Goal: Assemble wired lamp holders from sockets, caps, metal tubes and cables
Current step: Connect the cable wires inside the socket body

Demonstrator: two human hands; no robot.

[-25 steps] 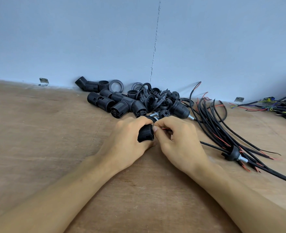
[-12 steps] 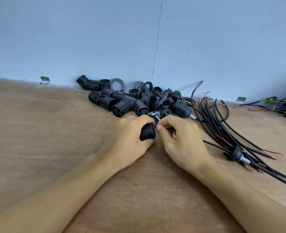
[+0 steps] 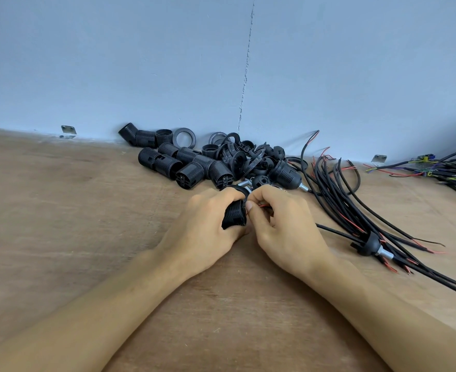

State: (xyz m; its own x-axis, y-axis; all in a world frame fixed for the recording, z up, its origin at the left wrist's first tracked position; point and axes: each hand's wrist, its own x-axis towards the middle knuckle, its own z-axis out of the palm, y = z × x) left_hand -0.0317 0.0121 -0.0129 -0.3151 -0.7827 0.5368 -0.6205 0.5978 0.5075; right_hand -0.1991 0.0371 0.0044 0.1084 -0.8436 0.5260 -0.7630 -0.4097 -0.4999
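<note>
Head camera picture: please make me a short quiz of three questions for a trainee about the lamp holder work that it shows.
1. True or false: the left hand grips a black ribbed socket.
2. What does the right hand pinch next to that socket?
A) a thin red wire
B) a metal bracket
C) a yellow wire
3. Fill in the word: the black cap with a metal tube lies on the bundle of black cables, on the ____ side of the hands.

Key: 1 true; 2 A; 3 right.
</note>
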